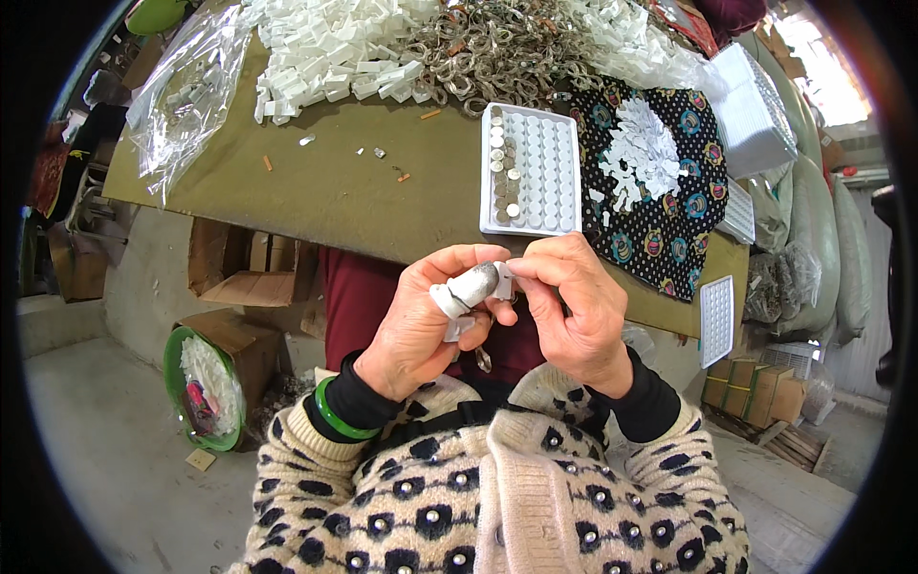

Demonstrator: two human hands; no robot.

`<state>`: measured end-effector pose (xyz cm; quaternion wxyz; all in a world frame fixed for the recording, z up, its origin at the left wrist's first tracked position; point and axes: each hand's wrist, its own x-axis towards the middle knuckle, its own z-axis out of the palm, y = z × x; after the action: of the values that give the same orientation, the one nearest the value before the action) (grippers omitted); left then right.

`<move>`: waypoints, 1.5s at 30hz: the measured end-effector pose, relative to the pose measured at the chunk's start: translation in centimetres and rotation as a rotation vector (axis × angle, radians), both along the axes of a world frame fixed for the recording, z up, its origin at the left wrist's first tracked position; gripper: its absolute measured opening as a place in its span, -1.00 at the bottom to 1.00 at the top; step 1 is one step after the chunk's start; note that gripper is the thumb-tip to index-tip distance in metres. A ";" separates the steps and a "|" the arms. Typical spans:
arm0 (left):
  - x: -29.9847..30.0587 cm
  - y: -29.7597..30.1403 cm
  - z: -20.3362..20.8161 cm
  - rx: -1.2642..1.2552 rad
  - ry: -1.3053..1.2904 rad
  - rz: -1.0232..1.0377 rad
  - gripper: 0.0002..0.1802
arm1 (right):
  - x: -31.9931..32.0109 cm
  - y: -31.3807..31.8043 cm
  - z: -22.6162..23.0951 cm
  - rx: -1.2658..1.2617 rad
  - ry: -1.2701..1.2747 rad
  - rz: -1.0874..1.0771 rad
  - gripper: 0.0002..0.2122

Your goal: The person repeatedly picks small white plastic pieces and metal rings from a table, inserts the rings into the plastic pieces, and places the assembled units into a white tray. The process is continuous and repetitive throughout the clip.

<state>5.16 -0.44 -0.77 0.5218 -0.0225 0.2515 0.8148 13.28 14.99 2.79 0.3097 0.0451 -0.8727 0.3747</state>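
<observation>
My left hand [421,320] and my right hand [572,306] meet just below the table's near edge. The left thumb wears a white and grey finger guard [467,287]. Between the fingertips of both hands sits a small white plastic piece [504,277]; a small metal ring [484,360] hangs below the left fingers. Straight ahead lies a white compartment tray [555,163], its left columns filled with small round metal parts, the rest of its cells bare. A green bangle [337,416] circles my left wrist.
On the brown table [325,191] lie a heap of white plastic pieces [330,48], a pile of metal rings [497,48], a floral cloth with white bits [650,153], clear plastic bags [186,91] and spare trays [717,320]. A green basin [203,387] and cardboard boxes stand below.
</observation>
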 end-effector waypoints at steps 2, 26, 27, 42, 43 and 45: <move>0.0 0.1 0.1 -0.005 -0.002 0.002 -0.76 | 0.0 -0.1 -0.2 -0.015 0.011 0.004 -0.78; 0.7 0.3 0.3 -0.150 0.175 0.018 -0.80 | 0.4 0.6 0.5 0.032 -0.185 0.069 -0.82; 1.0 0.4 0.5 -0.189 0.205 0.036 -0.82 | 0.3 0.7 0.7 0.076 -0.201 0.071 -0.82; -18.3 -4.7 8.8 -0.592 1.982 0.968 -0.79 | 1.4 2.1 3.3 -0.168 -0.304 0.023 -0.90; -20.6 -5.2 8.9 -0.701 2.012 1.071 -0.80 | 1.4 2.3 3.3 -0.145 -0.296 0.028 -0.90; -25.7 -6.5 8.8 -0.803 2.079 1.228 -0.81 | 1.4 2.6 3.4 -0.145 -0.286 0.036 -0.91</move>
<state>-20.52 -6.95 8.01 -0.4256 0.3563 0.7169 0.4219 14.66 17.56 6.17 0.1781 -0.0155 -0.8776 0.4447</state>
